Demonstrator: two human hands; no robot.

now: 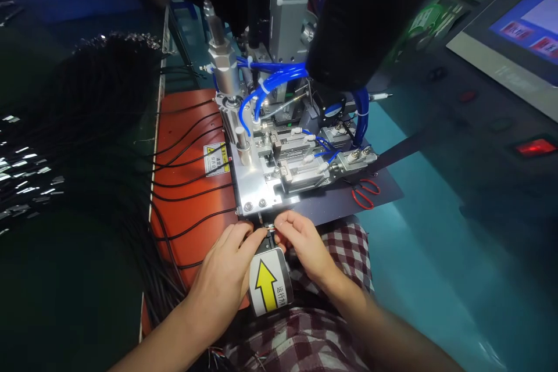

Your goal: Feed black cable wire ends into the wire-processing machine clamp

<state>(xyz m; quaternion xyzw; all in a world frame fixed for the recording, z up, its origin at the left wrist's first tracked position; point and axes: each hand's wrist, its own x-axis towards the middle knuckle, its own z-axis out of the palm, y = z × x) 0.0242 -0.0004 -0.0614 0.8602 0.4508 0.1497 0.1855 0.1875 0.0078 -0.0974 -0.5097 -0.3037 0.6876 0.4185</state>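
My left hand [231, 256] is closed, thumb and fingers pinched together at the near edge of the metal machine [255, 186]. Facing it, my right hand [300, 238] is pinched too, its fingertips almost meeting the left ones. A small, thin piece [271, 229] shows between the fingertips of both hands; its details are too small to tell. Just below the fingers is a black part bearing a white label [270, 282] with a yellow arrow.
Black cables [192, 189] cross the orange surface [183, 148] on the left, with a thick bundle beside it. Red-handled scissors [366, 193] lie right of the machine. Blue air tubes [283, 77] loop above. A screen [529, 29] stands at upper right.
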